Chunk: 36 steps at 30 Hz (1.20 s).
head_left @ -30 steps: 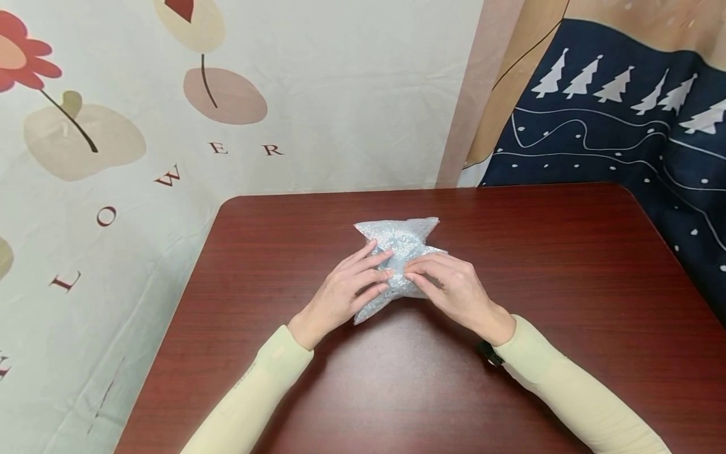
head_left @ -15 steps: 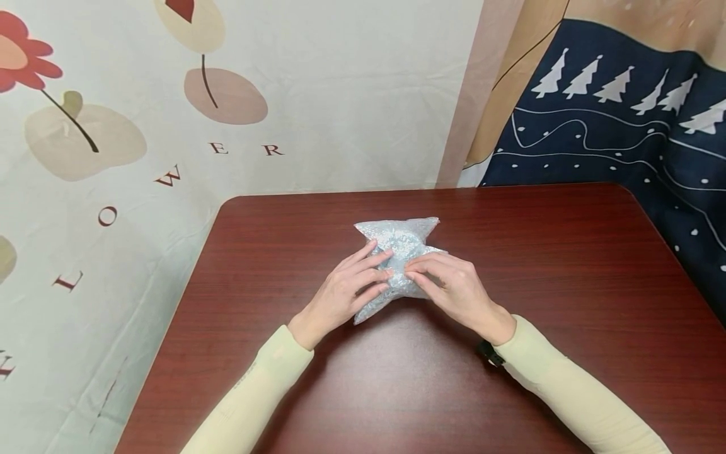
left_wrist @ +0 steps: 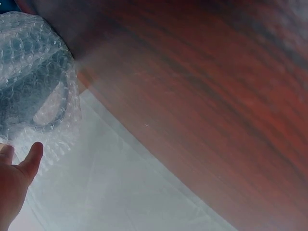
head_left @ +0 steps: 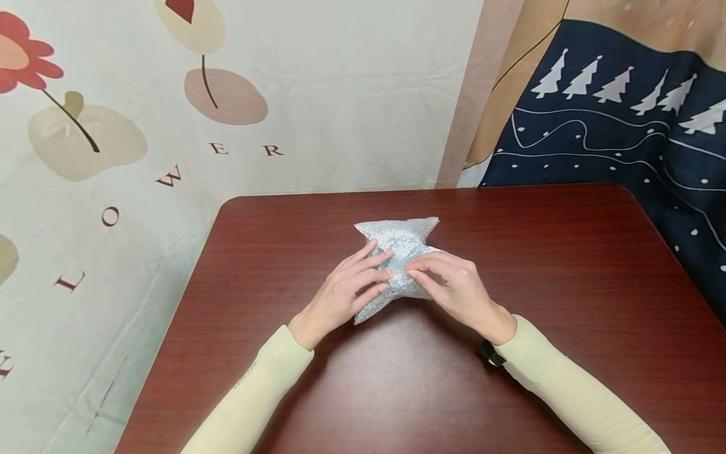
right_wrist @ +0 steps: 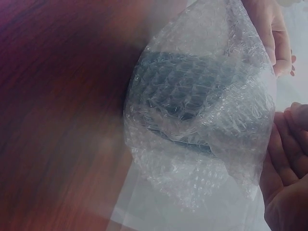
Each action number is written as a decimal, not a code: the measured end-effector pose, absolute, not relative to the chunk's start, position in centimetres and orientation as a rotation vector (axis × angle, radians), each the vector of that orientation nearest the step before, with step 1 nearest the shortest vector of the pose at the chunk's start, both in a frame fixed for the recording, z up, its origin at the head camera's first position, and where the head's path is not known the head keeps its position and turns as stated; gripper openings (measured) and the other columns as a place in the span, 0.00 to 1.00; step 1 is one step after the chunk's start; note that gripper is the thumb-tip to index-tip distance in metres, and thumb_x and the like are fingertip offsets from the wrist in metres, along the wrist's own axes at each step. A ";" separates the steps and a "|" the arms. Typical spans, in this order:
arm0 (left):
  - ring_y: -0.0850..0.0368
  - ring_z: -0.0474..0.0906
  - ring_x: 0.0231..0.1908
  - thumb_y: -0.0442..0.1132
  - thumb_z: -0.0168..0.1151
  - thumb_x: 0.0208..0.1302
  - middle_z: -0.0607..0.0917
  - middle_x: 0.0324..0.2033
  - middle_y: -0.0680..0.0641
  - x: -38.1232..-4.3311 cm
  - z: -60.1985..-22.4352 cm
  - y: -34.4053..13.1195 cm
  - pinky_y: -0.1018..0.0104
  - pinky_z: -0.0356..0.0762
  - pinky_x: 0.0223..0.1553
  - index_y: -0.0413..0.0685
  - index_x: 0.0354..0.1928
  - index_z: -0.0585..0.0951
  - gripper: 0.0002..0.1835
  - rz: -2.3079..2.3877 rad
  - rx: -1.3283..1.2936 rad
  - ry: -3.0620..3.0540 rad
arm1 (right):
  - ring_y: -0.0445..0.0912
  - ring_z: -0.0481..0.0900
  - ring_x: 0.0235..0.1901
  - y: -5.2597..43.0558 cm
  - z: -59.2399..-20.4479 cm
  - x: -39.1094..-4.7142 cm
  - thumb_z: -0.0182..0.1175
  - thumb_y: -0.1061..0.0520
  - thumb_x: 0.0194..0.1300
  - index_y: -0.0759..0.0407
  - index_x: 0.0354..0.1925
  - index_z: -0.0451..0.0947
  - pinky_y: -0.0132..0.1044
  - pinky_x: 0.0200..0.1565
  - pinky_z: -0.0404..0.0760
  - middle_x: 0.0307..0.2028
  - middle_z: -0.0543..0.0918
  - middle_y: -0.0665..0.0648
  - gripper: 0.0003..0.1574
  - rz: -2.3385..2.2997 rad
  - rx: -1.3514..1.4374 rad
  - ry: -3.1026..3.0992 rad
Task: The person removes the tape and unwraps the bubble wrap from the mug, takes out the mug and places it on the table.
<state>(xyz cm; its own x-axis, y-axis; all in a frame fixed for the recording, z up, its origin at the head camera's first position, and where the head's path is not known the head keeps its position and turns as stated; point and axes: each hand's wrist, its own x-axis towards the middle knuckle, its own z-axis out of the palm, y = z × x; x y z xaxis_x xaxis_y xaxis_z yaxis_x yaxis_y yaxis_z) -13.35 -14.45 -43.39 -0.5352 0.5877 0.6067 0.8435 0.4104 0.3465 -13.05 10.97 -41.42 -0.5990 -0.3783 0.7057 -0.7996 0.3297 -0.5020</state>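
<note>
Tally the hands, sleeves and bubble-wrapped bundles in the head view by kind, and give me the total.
Hands: 2 (left hand, right hand)
Sleeves: 2 (left sleeve, right sleeve)
Bubble-wrapped bundle: 1
Total: 5

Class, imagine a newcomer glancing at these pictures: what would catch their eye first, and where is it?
Probably the shiny bubble-wrapped bundle on the dark red-brown table: the left hand rests on it with spread fingers, while the thumb and fingertips of the right hand meet at it. Next, perhaps, the navy cloth with white trees at the head view's upper right, or the red flower at its upper left edge.
</note>
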 end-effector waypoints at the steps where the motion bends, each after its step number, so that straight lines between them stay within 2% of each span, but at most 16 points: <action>1: 0.40 0.67 0.72 0.39 0.71 0.68 0.82 0.64 0.43 -13.4 -43.4 -14.4 0.48 0.64 0.73 0.46 0.49 0.88 0.11 -0.893 -1.227 -2.281 | 0.47 0.88 0.41 11.0 -41.4 -13.0 0.76 0.69 0.56 0.61 0.39 0.90 0.27 0.49 0.82 0.37 0.91 0.53 0.11 1.202 1.031 -2.137; 8: 0.40 0.67 0.73 0.37 0.71 0.68 0.82 0.64 0.45 -13.3 -43.4 -14.4 0.49 0.63 0.73 0.45 0.49 0.88 0.10 -0.889 -1.238 -2.276 | 0.46 0.88 0.40 11.0 -41.4 -13.1 0.75 0.69 0.57 0.59 0.38 0.90 0.27 0.47 0.82 0.37 0.90 0.52 0.11 1.224 1.019 -2.126; 12: 0.42 0.70 0.71 0.36 0.71 0.67 0.84 0.62 0.46 -13.3 -43.4 -14.4 0.48 0.64 0.73 0.44 0.49 0.88 0.10 -0.868 -1.250 -2.267 | 0.45 0.88 0.38 11.1 -41.5 -13.1 0.73 0.69 0.59 0.59 0.38 0.90 0.26 0.43 0.82 0.37 0.90 0.52 0.09 1.251 1.013 -2.108; 19: 0.44 0.74 0.68 0.35 0.72 0.65 0.86 0.59 0.47 -13.3 -43.3 -14.4 0.46 0.67 0.70 0.44 0.50 0.88 0.12 -0.859 -1.251 -2.270 | 0.45 0.88 0.38 11.2 -40.8 -13.2 0.74 0.71 0.57 0.60 0.39 0.90 0.30 0.39 0.83 0.38 0.90 0.51 0.12 1.252 0.974 -2.097; 22: 0.43 0.74 0.68 0.34 0.72 0.65 0.86 0.59 0.46 -13.3 -43.2 -14.4 0.45 0.68 0.70 0.43 0.49 0.88 0.11 -0.870 -1.257 -2.264 | 0.43 0.87 0.36 11.3 -40.4 -13.2 0.74 0.71 0.58 0.59 0.39 0.90 0.30 0.33 0.80 0.38 0.90 0.51 0.11 1.260 0.947 -2.099; 26: 0.43 0.74 0.68 0.35 0.71 0.67 0.86 0.59 0.47 -13.4 -43.2 -14.4 0.50 0.67 0.71 0.43 0.49 0.88 0.10 -0.881 -1.265 -2.266 | 0.39 0.82 0.32 11.7 -39.9 -13.3 0.73 0.68 0.61 0.57 0.40 0.91 0.32 0.26 0.74 0.38 0.90 0.50 0.10 1.274 0.898 -2.116; 31: 0.44 0.73 0.69 0.36 0.70 0.69 0.85 0.61 0.48 -13.4 -43.3 -14.5 0.54 0.65 0.73 0.44 0.50 0.88 0.10 -0.886 -1.263 -2.280 | 0.37 0.82 0.33 12.0 -39.5 -13.7 0.74 0.70 0.59 0.58 0.39 0.91 0.29 0.29 0.74 0.38 0.90 0.51 0.11 1.302 0.832 -2.125; 36: 0.44 0.73 0.69 0.37 0.70 0.69 0.84 0.61 0.48 -13.4 -43.4 -14.5 0.54 0.65 0.73 0.45 0.50 0.88 0.10 -0.886 -1.263 -2.286 | 0.40 0.86 0.38 12.1 -39.0 -14.3 0.72 0.72 0.59 0.60 0.40 0.91 0.22 0.38 0.78 0.40 0.91 0.54 0.12 1.323 0.804 -2.107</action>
